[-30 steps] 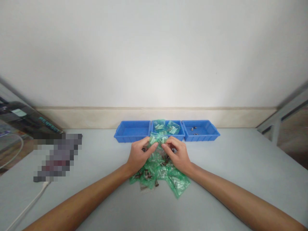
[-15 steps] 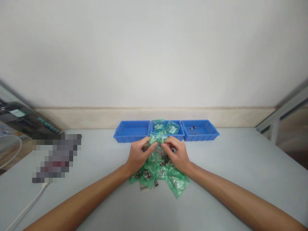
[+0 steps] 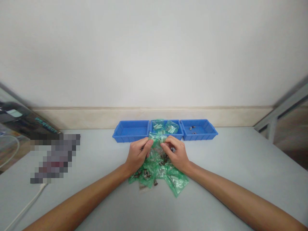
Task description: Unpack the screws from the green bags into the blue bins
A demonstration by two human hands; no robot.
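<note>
Both hands meet over the pile of green plastic bags (image 3: 172, 181) at the middle of the table (image 3: 96, 154). The left hand (image 3: 138, 152) grasps one side of a small green plastic bag (image 3: 156, 138), thumb against fingers, and the right hand (image 3: 176, 152) pinches the opposite side the same way. The bag is upright between them, its mouth towards the table's far edge, just in front of the middle blue tray (image 3: 180, 136); its lower part merges with the pile, so I cannot tell where it ends.

The step in hand looks like work on the bag's mouth — opening or pressing closed, I cannot tell which. Either way, an even pull from both thumbs should serve best, near the top rim rather than down the thin film, which could tear or slip. Holding the mouth highest should stop small parts spilling. It also seems wise to work clear of the loose screw (image 3: 155, 183) on the near side of the pile, since a trailing wrist could send it towards the table's near edge. The right blue tray (image 3: 202, 130), by the far edge, carries a few small metal parts — best left unknocked by the elbows.
</note>
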